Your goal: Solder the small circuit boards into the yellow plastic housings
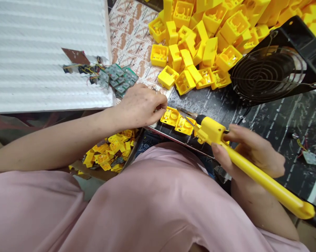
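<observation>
The right hand (263, 154), right of centre in the frame, holds a yellow soldering iron (252, 170), its fingers and thumb closed around the handle. The iron slants from the lower right toward the middle, its thin metal end pointing to the upper left over a short row of small open yellow cases (184, 125). Whether the metal touches a case cannot be told.

The row lies at the front edge of a black table (273, 120), just right of the frame's centre; the iron partly hides its right end. The left hand (144, 105) is at the row's left end, fingers curled and thumb close to the forefinger, right by the first case; I cannot tell whether they grip it.

A big heap of yellow cases (207, 52) fills the upper right, with a black fan (263, 77) tilted in front of it. In the upper left, green circuit boards (121, 78) and wires lie at the edge of a ridged white sheet (47, 42). More yellow pieces (105, 155) sit in a box below the left forearm. A small board with wires (310, 157) lies at the far right.
</observation>
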### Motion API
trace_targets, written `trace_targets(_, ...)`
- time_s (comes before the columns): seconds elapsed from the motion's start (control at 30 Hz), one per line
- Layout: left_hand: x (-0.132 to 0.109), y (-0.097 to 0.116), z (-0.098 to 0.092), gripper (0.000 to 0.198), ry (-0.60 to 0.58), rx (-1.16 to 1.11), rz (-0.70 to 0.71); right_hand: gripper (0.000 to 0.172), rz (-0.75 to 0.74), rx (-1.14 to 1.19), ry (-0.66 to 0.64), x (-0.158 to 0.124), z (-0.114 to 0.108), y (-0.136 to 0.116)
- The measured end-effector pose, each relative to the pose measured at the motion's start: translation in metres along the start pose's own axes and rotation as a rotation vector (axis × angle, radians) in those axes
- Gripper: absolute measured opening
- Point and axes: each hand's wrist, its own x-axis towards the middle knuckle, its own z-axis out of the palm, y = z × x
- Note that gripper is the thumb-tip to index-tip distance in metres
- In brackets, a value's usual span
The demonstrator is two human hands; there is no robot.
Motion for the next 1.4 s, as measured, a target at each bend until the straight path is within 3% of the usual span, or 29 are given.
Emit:
trace_targets(0.1, -0.004, -0.005, 0.003, 0.032, 0.025, -0.081, -0.008, 0.059, -0.108, 0.001, 0.043, 0.003, 0.006, -0.004)
trace_targets(0.33, -0.009, -0.011, 0.004, 0.026, -0.017, -0.309, 0.087, 0.059, -0.084, 0.038, 0.009, 0.003, 0.0, -0.011)
trace_targets(0.47, -0.006, -0.006, -0.001, 0.022, -0.081, -0.218, 0.08, 0.065, -0.187, 0.026, -0.091, 0.008, -0.003, -0.006)
trace_targets(0.63, 0.003, 0.0, -0.008, 0.016, -0.132, -0.145, 0.061, 0.034, -0.257, 0.028, -0.081, 0.016, 0.003, -0.003)
trace_targets(0.8, 0.013, 0.006, -0.017, 0.019, -0.25, -0.037, -0.001, 0.022, -0.243, -0.007, -0.111, 0.016, 0.006, -0.008)
trace_targets(0.93, 0.017, 0.014, -0.025, 0.024, -0.344, 0.038, -0.032, 0.022, -0.221, 0.002, -0.178, 0.018, 0.007, -0.012)
trace_targets(1.13, 0.019, 0.019, -0.024, 0.018, -0.348, 0.065, -0.064, 0.021, -0.361, -0.055, -0.294, 0.029, 0.002, -0.023)
trace_targets(1.23, 0.02, 0.019, -0.023, 0.017, -0.35, 0.061, -0.052, 0.012, -0.294, -0.05, -0.314, 0.028, -0.008, -0.024)
trace_targets(1.4, 0.021, 0.022, -0.027, 0.018, -0.344, 0.112, -0.014, 0.008, -0.092, -0.076, -0.167, 0.006, -0.024, -0.009)
